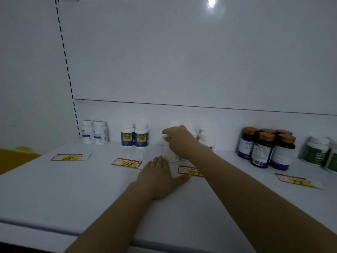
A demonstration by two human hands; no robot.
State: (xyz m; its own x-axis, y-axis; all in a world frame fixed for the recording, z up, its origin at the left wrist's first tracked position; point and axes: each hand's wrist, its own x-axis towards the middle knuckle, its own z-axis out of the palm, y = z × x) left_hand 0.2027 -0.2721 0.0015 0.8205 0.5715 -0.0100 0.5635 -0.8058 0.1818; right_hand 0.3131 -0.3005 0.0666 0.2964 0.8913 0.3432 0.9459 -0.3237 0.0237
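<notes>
A plain white bottle (170, 154) stands upright on the white shelf (73, 189), near the middle. My right hand (179, 140) grips it from above, fingers curled over its cap and upper body. My left hand (158, 177) lies flat on the shelf just in front of and left of the bottle, fingers straight, thumb spread toward a price tag reading 147 (190, 171). Behind my right hand stand more white bottles (206, 138), partly hidden.
Along the back stand two white bottles (94, 132), two blue-labelled bottles (135, 136), several dark bottles with copper caps (266, 147) and green-labelled bottles (318, 150). Price tags (127, 163) lie on the shelf. The shelf's front edge runs low across the view.
</notes>
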